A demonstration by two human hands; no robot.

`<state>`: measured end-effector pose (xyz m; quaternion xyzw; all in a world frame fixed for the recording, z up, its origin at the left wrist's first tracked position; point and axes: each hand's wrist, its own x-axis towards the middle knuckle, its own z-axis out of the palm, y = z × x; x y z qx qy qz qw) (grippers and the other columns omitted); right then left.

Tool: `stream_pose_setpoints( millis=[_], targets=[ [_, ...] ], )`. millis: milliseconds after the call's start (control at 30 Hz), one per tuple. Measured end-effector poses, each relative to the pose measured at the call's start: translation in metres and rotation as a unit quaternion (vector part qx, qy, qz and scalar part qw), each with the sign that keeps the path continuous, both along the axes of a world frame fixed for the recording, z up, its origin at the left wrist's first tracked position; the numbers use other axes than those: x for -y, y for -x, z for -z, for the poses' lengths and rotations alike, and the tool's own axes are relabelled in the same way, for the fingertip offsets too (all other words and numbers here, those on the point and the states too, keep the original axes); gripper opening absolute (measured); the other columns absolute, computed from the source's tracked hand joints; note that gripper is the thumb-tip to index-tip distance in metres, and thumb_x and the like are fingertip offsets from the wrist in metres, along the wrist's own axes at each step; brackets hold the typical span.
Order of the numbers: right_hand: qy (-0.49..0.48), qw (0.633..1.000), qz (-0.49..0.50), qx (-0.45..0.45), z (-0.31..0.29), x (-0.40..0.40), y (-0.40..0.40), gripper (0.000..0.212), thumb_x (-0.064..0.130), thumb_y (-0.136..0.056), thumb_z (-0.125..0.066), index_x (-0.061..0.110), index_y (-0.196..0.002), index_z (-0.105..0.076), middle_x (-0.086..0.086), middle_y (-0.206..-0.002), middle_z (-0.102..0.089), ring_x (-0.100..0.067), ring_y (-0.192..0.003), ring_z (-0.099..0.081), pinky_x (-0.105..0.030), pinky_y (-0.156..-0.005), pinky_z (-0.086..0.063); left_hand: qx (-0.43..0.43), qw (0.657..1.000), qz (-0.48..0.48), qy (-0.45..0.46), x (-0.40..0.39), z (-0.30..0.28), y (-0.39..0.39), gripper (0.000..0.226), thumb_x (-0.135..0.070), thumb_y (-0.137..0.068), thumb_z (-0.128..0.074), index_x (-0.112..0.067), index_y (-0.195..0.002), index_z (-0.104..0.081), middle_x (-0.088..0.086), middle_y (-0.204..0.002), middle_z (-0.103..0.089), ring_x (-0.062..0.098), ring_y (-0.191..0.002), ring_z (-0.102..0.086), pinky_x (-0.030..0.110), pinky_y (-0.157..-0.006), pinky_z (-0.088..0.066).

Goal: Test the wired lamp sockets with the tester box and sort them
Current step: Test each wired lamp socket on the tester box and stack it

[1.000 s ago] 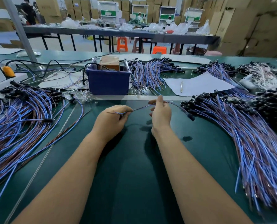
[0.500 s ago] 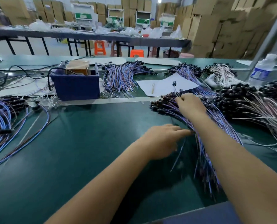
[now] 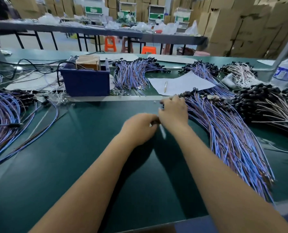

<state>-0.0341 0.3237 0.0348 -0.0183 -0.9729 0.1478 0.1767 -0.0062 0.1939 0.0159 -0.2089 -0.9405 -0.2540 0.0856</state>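
A big pile of wired lamp sockets [image 3: 227, 137], blue and purple leads with black sockets, fans out on the right of the green table [image 3: 89, 157]. My right hand [image 3: 174, 113] is at the pile's left edge, its fingers curled round a blurred dark socket end. Just left of it, my left hand [image 3: 139, 127] is curled and pinches a dark piece of one wired socket [image 3: 155, 122] between thumb and fingers. The two hands nearly touch. The tester box [image 3: 88, 62] sits in a blue bin [image 3: 86, 83] at the back centre. Another wire pile [image 3: 4, 118] lies at the left.
More socket bundles [image 3: 133, 73] lie behind. A white sheet with a pen [image 3: 178, 84] is beside the bin. Black sockets with pale leads [image 3: 264, 105] are heaped at the far right, near a water bottle [image 3: 286, 71]. Black cables [image 3: 30, 64] run at the back left.
My left hand went from lying flat to curled and pinching a socket. My right hand drew back from the pile's top toward the left hand. The view swung slightly left.
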Motion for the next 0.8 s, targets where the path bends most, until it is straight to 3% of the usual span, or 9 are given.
stream_pose_setpoints(
  millis=[67,200,300,367,500,700,800],
  targets=[
    [0.028,0.998,-0.058,0.025,0.009,0.037,0.0,0.034,0.022,-0.094,-0.05,0.019,-0.127,-0.06,-0.011,-0.131,-0.049,-0.03,-0.125,-0.037,-0.035,-0.103,-0.03,-0.004,0.996,-0.085,-0.021,0.034,-0.001,0.003,0.022,-0.021,-0.09,-0.049,-0.021,-0.097,-0.07,0.001,-0.1,-0.071,0.027,-0.096,-0.062,0.036,-0.078,-0.051],
    [0.066,0.987,-0.136,0.057,0.025,0.105,0.0,0.036,0.02,-0.094,-0.049,0.021,-0.128,-0.059,-0.011,-0.13,-0.05,-0.03,-0.123,-0.038,-0.035,-0.102,-0.033,-0.043,0.967,-0.244,-0.057,0.106,0.001,0.007,0.025,-0.021,-0.09,-0.051,-0.023,-0.102,-0.072,0.003,-0.107,-0.07,0.028,-0.103,-0.061,0.039,-0.085,-0.05],
    [0.105,0.977,-0.173,0.071,0.029,0.149,0.001,0.036,0.025,-0.094,-0.049,0.023,-0.128,-0.059,-0.009,-0.128,-0.05,-0.029,-0.124,-0.038,-0.036,-0.101,-0.035,-0.068,0.934,-0.35,-0.026,0.152,0.008,0.008,0.028,-0.019,-0.089,-0.052,-0.021,-0.111,-0.07,0.01,-0.118,-0.063,0.034,-0.112,-0.051,0.039,-0.09,-0.044],
    [0.115,0.972,-0.19,0.075,0.033,0.17,0.002,0.035,0.028,-0.094,-0.049,0.024,-0.127,-0.06,-0.008,-0.127,-0.052,-0.029,-0.123,-0.039,-0.037,-0.101,-0.035,-0.028,0.913,-0.406,-0.002,0.17,0.015,0.007,0.032,-0.02,-0.088,-0.052,-0.021,-0.117,-0.066,0.013,-0.126,-0.056,0.036,-0.119,-0.042,0.04,-0.096,-0.037],
    [0.088,0.976,-0.188,0.063,0.041,0.18,0.007,0.032,0.031,-0.094,-0.05,0.025,-0.122,-0.063,-0.005,-0.125,-0.054,-0.029,-0.118,-0.039,-0.038,-0.101,-0.033,0.021,0.899,-0.438,0.002,0.176,0.02,0.012,0.033,-0.021,-0.089,-0.049,-0.023,-0.118,-0.064,0.014,-0.13,-0.051,0.038,-0.122,-0.039,0.042,-0.1,-0.034],
    [0.19,0.953,-0.223,0.072,0.043,0.169,0.008,0.024,0.026,-0.093,-0.053,0.023,-0.111,-0.069,-0.002,-0.114,-0.061,-0.025,-0.113,-0.047,-0.037,-0.103,-0.037,0.01,0.868,-0.495,-0.033,0.186,0.017,0.017,0.037,-0.009,-0.088,-0.048,-0.007,-0.125,-0.051,0.022,-0.128,-0.049,0.041,-0.117,-0.046,0.046,-0.094,-0.039],
    [0.187,0.953,-0.228,0.07,0.043,0.168,0.006,0.023,0.026,-0.094,-0.052,0.023,-0.11,-0.07,-0.001,-0.114,-0.06,-0.023,-0.113,-0.044,-0.036,-0.102,-0.037,0.01,0.863,-0.504,-0.027,0.2,0.017,0.019,0.03,-0.021,-0.091,-0.056,-0.008,-0.118,-0.057,0.018,-0.119,-0.059,0.039,-0.111,-0.055,0.042,-0.088,-0.043]
  ],
)
